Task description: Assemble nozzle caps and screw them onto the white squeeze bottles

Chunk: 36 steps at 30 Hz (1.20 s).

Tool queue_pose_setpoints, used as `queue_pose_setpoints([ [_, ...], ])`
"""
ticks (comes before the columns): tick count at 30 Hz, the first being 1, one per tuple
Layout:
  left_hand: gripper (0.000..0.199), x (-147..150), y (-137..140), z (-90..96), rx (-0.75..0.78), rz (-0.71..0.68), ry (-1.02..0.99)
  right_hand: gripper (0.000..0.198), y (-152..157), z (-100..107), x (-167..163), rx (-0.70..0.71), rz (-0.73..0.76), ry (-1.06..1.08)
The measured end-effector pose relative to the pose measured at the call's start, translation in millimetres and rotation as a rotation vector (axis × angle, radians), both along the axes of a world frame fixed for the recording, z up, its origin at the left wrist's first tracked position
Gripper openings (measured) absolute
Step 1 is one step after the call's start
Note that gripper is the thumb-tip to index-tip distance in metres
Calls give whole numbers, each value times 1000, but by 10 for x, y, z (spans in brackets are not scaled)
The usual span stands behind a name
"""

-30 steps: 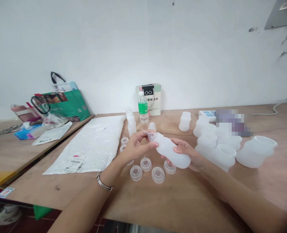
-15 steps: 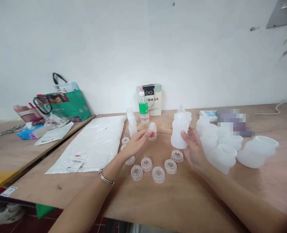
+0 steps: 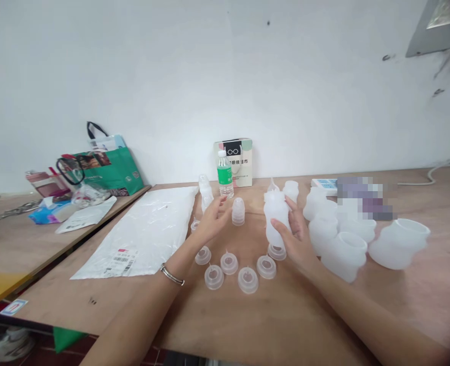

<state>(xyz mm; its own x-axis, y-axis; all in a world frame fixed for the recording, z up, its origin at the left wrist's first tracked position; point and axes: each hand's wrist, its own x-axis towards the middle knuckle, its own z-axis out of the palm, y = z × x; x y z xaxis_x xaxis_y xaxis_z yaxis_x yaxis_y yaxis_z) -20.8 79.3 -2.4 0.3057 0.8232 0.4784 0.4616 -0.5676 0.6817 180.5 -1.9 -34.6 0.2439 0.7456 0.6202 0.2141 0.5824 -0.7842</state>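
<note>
My right hand (image 3: 295, 229) is wrapped round a frosted white baby bottle (image 3: 276, 218), raised above the table and tilted slightly. A clear nipple (image 3: 272, 186) points up from its mouth. My left hand (image 3: 214, 219) holds nothing; its fingers reach out just left of a short stack of clear caps (image 3: 238, 212). Beyond that hand rises a taller stack of clear caps (image 3: 205, 190), partly hidden by it. Several clear collar rings with nipples (image 3: 248, 280) lie in an arc in front of me, one partly behind the held bottle.
On the right stand several frosted bottles (image 3: 345, 254), with a white-and-blue box (image 3: 324, 186) behind. A water bottle (image 3: 225, 175) and paper bag (image 3: 244, 162) are by the wall. A white plastic mailer (image 3: 145, 223) lies left; a green bag (image 3: 114, 170) sits on the adjoining table.
My left hand has let go of the short cap stack and drawn back to the left. The held bottle has come slightly lower and left, uncovering another bottle behind it.
</note>
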Motion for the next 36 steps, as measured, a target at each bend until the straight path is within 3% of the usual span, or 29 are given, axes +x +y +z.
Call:
queue_pose_setpoints([
  [3,54,105,97,47,30,-37,202,56,-16,15,-13,-21,48,8],
  [6,53,220,185,125,41,-34,298,57,-38,41,-33,-12,63,10],
  [14,31,303,295,156,106,20,286,61,-80,92,-51,-49,73,-12],
  [18,32,224,106,409,217,99,-12,62,-111,137,-53,-75,37,-65],
  [20,31,228,-53,522,220,50,-248,61,-120,141,-59,-77,31,-110],
  [22,31,261,-222,574,203,-40,-331,59,-121,120,-68,-71,37,-151],
  [27,32,316,-495,492,228,-189,-128,56,-116,47,-95,-40,33,-226],
  [36,60,247,-591,374,362,-169,11,54,-184,73,-111,16,-1,-308],
])
